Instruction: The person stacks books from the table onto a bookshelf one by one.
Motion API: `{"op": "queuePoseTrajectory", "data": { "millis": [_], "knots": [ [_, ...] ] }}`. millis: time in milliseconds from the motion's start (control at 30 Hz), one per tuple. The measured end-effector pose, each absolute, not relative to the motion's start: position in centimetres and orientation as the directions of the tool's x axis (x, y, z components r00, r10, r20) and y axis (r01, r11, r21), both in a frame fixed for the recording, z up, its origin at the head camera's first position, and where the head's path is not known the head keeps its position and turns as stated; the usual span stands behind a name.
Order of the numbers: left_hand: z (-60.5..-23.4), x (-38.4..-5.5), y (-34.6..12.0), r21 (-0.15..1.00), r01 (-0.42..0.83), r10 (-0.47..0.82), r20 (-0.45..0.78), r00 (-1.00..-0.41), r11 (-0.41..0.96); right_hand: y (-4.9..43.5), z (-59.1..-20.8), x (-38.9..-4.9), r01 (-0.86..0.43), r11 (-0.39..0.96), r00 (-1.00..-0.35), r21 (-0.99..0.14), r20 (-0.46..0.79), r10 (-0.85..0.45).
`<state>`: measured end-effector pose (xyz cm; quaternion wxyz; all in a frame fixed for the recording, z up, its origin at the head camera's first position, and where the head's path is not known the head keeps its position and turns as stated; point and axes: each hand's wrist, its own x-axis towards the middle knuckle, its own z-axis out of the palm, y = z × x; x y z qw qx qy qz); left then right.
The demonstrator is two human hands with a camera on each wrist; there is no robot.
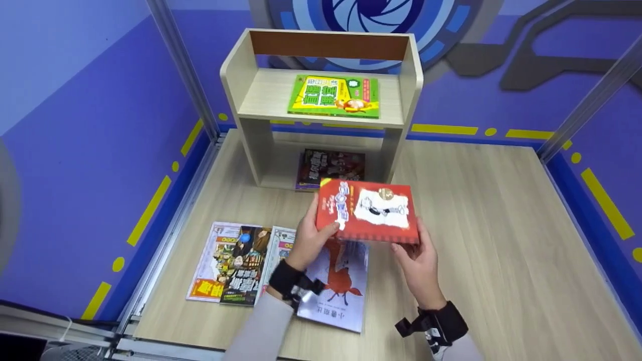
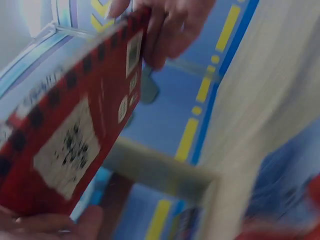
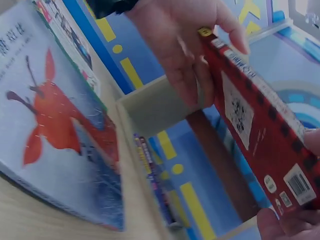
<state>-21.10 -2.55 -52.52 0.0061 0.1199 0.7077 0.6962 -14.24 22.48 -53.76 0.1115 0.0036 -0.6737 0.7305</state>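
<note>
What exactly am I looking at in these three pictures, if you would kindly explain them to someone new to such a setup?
There is no robot here, only a person's bare hands, with a black strap on each wrist. The widest picture comes from a camera worn on the head, looking forward and down. The other two come from cameras on the left and right wrists, where the barcode side of the held book shows.

The left hand and right hand hold a red book above the table. On it lie a book with a red animal and other colourful books. Behind stands a small shelf, with a green book above and a dark book below.
</note>
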Motion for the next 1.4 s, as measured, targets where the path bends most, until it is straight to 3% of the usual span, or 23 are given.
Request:
{"op": "queuePoseTrajectory", "data": {
  "millis": [200,433,667,867,1000,1200,1400],
  "knots": [
    [-47.2,-23.6,-5.2,0.897,0.322,0.304,0.229,-0.925,0.303,21.6,-50.6,-15.9,-0.321,0.084,-0.938,-0.943,0.329,0.109],
    [-42.6,-27.3,-7.2,0.811,0.383,0.355,0.234,-0.905,0.442,21.1,-46.4,-20.0,-0.381,0.255,-0.908,-0.889,0.411,0.078],
    [-39.8,-31.9,-8.4,0.786,0.399,0.357,0.243,-0.902,0.472,20.6,-43.0,-25.0,-0.378,0.329,-0.909,-0.865,0.414,0.043],
    [-38.1,-36.4,-9.0,0.720,0.390,0.341,0.222,-0.913,0.574,19.9,-40.7,-30.1,-0.367,0.355,-0.912,-0.860,0.407,0.042],
    [-36.8,-39.3,-9.1,0.707,0.343,0.315,0.177,-0.932,0.619,19.4,-39.4,-33.2,-0.277,0.475,-0.932,-0.835,0.354,0.080],
    [-36.4,-41.8,-9.0,0.663,0.326,0.300,0.158,-0.941,0.674,19.1,-38.7,-35.3,-0.201,0.657,-0.919,-0.727,0.373,0.131],
    [-36.1,-42.5,-9.9,0.695,0.291,0.274,0.139,-0.952,0.657,18.3,-38.4,-36.6,-0.253,0.690,-0.913,-0.678,0.403,0.062]
  ]
}}
